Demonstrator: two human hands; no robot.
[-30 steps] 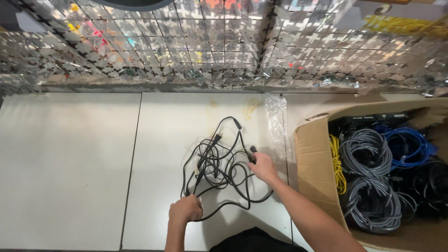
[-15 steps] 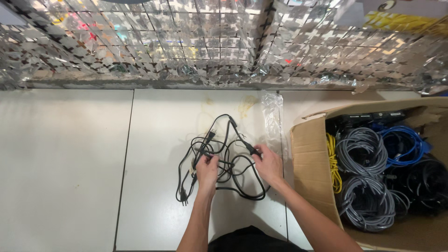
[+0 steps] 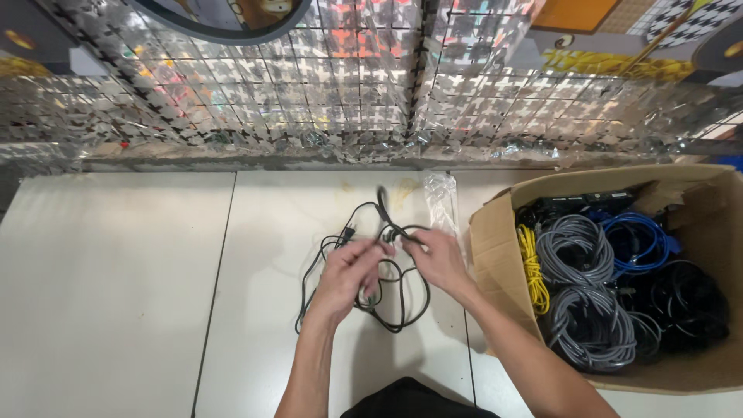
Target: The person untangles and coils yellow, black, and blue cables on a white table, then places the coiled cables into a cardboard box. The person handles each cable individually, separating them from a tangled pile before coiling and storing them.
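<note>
Now black cable (image 3: 402, 310) tangle between left hand (image 3: 346, 275), right hand (image 3: 439, 259)

Your tangled cable (image 3: 402, 310) lies on the worktop (image 3: 116, 294) at its centre, under both hands, left hand (image 3: 348, 280) at 9 o'clock of the right hand (image 3: 439, 262). At 3 o'clock stands the cardboard box (image 3: 495, 255) with coiled cables (image 3: 588, 325) in it; a plastic bag (image 3: 441, 197) lies at 12, before the mesh wall (image 3: 348, 93).

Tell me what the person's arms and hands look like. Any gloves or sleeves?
No gloves and no sleeves in view. The left hand and the right hand are bare, and both forearms are bare as far as the picture shows. No rings, watch or bracelet can be seen.
</note>
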